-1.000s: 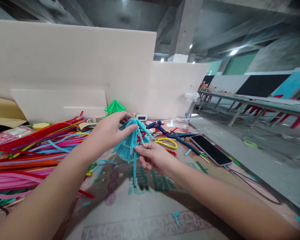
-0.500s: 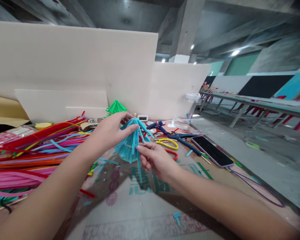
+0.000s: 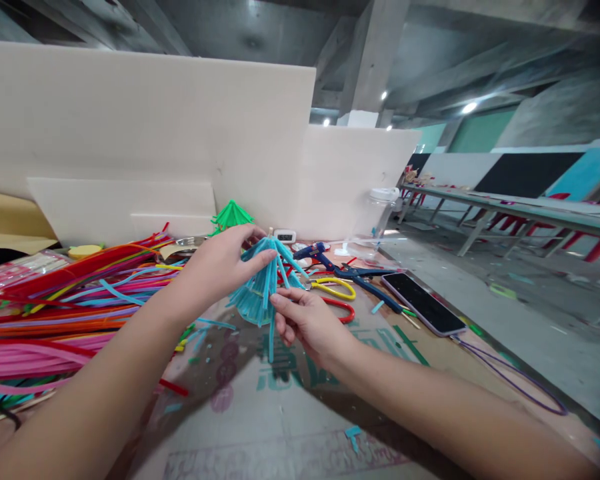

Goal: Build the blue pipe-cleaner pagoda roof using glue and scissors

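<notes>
A small blue umbrella (image 3: 254, 293) made of pipe cleaners is held up over the table, with a pale stick tip showing at its top. My left hand (image 3: 240, 257) grips it near the top, thumb across the front and the other fingers hidden behind. Low on its right side, my right hand (image 3: 303, 320) pinches a blue pipe cleaner (image 3: 271, 340) between thumb and fingers. The loose end of that strip hangs down below the umbrella's edge. Behind my left hand stands a green umbrella (image 3: 233, 215) of the same kind.
Bundles of coloured pipe cleaners (image 3: 55, 333) cover the left side. To the right lie yellow-handled scissors (image 3: 336, 288), a red handle (image 3: 344, 311), a dark blue glue gun (image 3: 316, 251), pliers (image 3: 380, 293) and a phone (image 3: 424, 303). A clear jar (image 3: 375, 217) stands by the white board (image 3: 260, 147).
My right hand has shifted slightly left and down along the umbrella's edge. The hanging strip now points straighter down. My left hand keeps its hold.
</notes>
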The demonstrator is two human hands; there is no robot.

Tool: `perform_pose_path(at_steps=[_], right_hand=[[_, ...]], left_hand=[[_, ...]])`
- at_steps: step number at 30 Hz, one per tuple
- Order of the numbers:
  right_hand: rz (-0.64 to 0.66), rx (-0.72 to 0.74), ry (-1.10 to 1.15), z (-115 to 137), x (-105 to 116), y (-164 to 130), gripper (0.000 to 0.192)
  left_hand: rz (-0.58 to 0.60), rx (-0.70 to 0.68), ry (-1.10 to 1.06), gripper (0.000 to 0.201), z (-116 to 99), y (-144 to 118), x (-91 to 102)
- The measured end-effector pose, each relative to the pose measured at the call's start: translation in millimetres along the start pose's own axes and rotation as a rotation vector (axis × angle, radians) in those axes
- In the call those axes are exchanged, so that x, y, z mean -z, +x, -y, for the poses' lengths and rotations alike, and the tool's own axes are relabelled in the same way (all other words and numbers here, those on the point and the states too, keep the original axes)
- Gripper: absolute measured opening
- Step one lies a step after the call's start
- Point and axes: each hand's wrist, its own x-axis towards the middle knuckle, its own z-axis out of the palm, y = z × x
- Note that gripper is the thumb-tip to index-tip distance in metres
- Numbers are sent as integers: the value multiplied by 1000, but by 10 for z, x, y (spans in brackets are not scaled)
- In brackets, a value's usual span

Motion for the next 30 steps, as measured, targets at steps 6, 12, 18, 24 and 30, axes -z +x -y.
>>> perform_pose_path(at_steps=[6,12,18,24,30], right_hand=[[99,-38,-343,154,108,79,48],[-102,397,-842,719,397,65,33],[-97,435,-824,1017,487,-11,44],[41,324,-595,936,436,-3,27],[70,308,-520,891,425,8,24]], left_hand=[[-26,127,-73,42,236,63,-36],[-30,137,-171,46,358,88,-87],[-32,139,-151,43,328,89,-108],[-31,137,-151,47,346,96,-112],[-18,142,-140,48,355,102,-112]])
